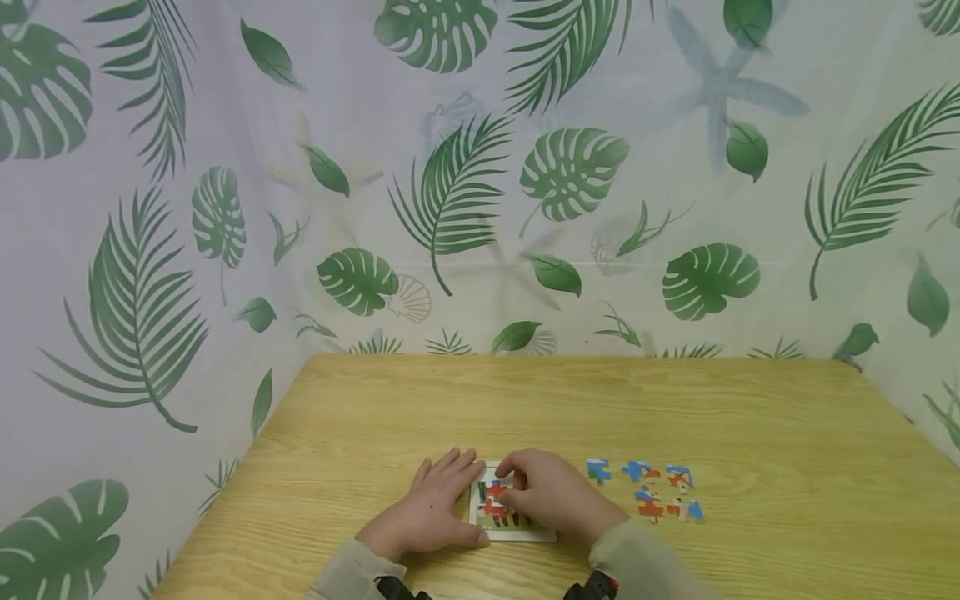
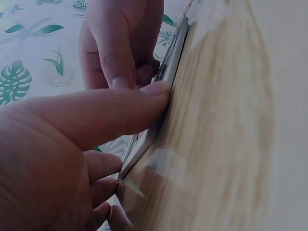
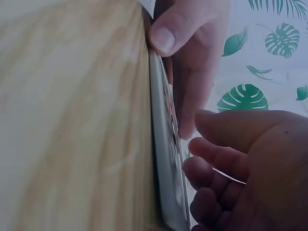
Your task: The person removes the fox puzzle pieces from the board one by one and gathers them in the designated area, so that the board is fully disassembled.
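Note:
A small jigsaw puzzle board (image 1: 525,537) with a pale rim lies on the table, its picture showing red, green and blue patches. Along its left edge rests my left hand (image 1: 433,508), fingers extended, the thumb on the near left corner. Over the board's right part is my right hand (image 1: 553,493), with bent fingers and the thumb apart from the index finger. No piece shows between them in the right wrist view, where the board (image 3: 166,144) appears edge-on. This hand hides much of the picture.
Several loose puzzle pieces (image 1: 649,505) lie on the wooden table (image 1: 420,400) to the right of the board. A leaf-patterned curtain (image 1: 480,167) hangs behind the table and along its sides.

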The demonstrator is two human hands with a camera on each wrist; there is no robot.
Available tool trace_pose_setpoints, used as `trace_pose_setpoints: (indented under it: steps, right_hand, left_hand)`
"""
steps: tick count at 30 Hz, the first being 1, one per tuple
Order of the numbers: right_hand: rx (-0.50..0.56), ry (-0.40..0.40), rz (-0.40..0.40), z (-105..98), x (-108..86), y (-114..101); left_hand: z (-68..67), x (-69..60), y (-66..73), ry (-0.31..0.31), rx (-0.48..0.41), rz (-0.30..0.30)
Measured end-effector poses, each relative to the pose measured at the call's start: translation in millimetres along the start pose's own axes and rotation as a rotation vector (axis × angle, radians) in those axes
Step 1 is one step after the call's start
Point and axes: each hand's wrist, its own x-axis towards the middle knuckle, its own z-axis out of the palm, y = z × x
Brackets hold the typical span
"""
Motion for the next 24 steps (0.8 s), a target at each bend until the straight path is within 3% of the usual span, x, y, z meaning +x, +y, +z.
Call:
trace_pose_setpoints:
  steps: [24]
  right_hand:
    - [-0.172, 0.106, 0.01, 18.1, 0.2, -4.1]
  left_hand:
    - [-0.4, 0.1, 0.9, -0.007, 0.017, -0.005]
